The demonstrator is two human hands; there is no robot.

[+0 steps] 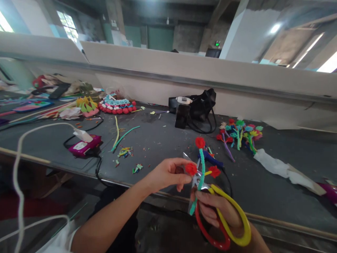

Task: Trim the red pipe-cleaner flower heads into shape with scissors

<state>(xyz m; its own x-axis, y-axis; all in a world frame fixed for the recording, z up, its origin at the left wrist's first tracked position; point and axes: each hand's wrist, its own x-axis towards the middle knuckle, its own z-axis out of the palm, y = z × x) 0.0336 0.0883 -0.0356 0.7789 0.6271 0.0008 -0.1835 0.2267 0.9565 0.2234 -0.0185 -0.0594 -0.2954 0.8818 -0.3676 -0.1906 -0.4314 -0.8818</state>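
Note:
In front of me is a pipe-cleaner flower sprig with a teal stem [202, 161]. A red bloom [200, 142] tops it, and further red blooms sit at its sides. The curled fingers and thumb of my left hand [168, 174] close on the left red bloom [191, 169]. My right hand [219, 207] grips the lower stem together with a pair of scissors [243, 225] with yellow and red handles. The scissor blades point up and away, behind the sprig. A dark blue tool [212, 161] with a black cord lies just beyond my hands.
Colourful pipe-cleaner flowers [240, 131] lie at right, beside a white-wrapped stick [273, 167]. A black bag [204, 105] stands against the partition. At left are a purple power socket [84, 144] with cables, loose pipe cleaners [126, 137], clippings [125, 151] and a pompom ring [118, 110].

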